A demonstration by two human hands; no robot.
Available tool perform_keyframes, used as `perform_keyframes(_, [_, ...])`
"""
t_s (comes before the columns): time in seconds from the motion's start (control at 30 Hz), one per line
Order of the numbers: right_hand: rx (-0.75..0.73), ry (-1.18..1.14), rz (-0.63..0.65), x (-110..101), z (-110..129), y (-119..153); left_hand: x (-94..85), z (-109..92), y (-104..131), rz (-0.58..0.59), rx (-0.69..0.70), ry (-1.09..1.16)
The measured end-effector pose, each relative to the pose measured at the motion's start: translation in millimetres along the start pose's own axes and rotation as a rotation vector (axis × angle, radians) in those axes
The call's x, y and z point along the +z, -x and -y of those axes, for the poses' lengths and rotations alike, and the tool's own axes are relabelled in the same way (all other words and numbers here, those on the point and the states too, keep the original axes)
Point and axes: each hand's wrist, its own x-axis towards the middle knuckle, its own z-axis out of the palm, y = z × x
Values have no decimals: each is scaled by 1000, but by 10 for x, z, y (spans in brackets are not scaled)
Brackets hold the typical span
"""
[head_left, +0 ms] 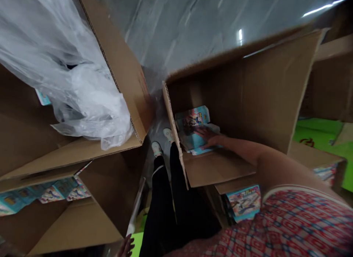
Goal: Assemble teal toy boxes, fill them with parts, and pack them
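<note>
My right hand [207,135] reaches down into a tall cardboard carton [264,80], its fingers spread over light-blue printed packaging at the bottom. Part of that packaging, a small colourful printed box [194,117], lies against the carton's inner side, just beyond the fingertips. The hand looks open and rests on or just above the pieces; contact is hard to judge. Down at the lower edge, my left hand [126,246] is partly cut off by the frame. Its fingers are apart, and it appears to hold nothing beside a bright green surface [137,244].
Left of my legs, a large carton [124,73] has crumpled clear plastic [88,91] over its rim. Below it, another open carton [79,224] stands by a row of blue printed boxes [52,190]. A printed box [244,201] sits near my right side. Grey floor [176,28] lies beyond.
</note>
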Motion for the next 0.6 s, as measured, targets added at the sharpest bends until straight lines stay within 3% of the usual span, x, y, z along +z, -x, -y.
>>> perform_keyframes(0.07, [-27,17,18,111,37,5,52,-60,-16,100,40,52])
perform_keyframes(0.17, [-60,31,8,149,43,-170,131,-137,-3,129,62,54])
perform_keyframes(0.27, [-133,80,49,99,-13,-235,132,-153,14,96,69,62])
perform_keyframes(0.37, [-203,157,116,112,-28,-109,80,-118,15,73,64,39])
perform_keyframes(0.47, [-167,204,121,176,49,-14,67,-98,22,42,71,58])
perform_keyframes(0.6, [-107,225,53,89,180,-170,134,-173,67,42,62,137])
